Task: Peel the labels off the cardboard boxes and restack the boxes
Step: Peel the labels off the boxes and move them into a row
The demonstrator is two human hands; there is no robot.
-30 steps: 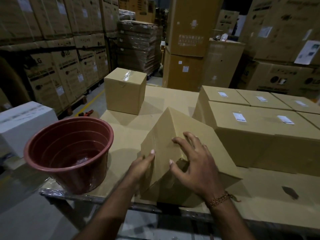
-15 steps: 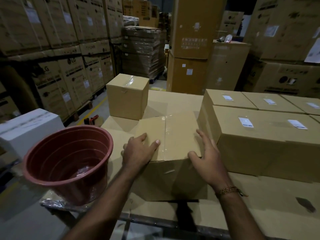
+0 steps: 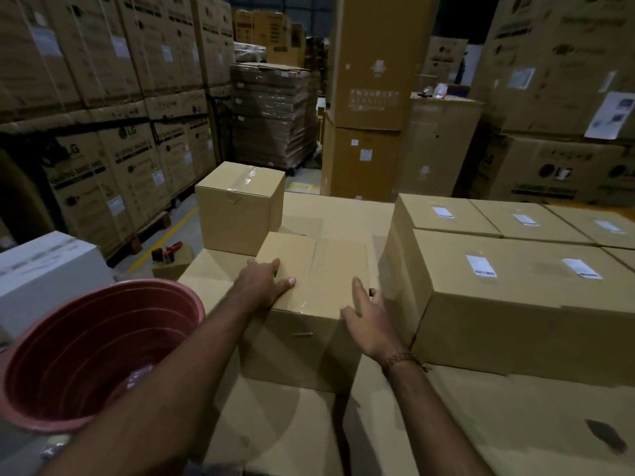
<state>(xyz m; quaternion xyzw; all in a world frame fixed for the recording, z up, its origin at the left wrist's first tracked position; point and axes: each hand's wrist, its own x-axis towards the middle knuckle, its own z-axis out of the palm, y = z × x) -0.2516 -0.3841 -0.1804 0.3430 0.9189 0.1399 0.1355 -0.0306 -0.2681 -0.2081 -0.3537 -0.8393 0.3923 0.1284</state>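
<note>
A plain taped cardboard box (image 3: 319,286) sits upright on the flat cardboard work surface (image 3: 481,424), just in front of another unlabelled box (image 3: 237,207). My left hand (image 3: 264,281) rests flat on its near left top corner, fingers spread. My right hand (image 3: 367,317) is at its right near edge, fingers apart, between this box and a block of boxes (image 3: 515,297) to the right. White labels (image 3: 480,265) sit on the tops of those boxes. No label shows on the box under my hands.
A reddish plastic bucket (image 3: 86,355) stands at the near left edge of the surface. A white box (image 3: 44,269) lies left of it. Tall stacks of warehouse cartons (image 3: 103,132) and a yellow floor line (image 3: 161,240) surround the area.
The box went from tilted on an edge to lying flat, and has slid away from me toward the far box. Both hands moved forward with it; the view rose slightly.
</note>
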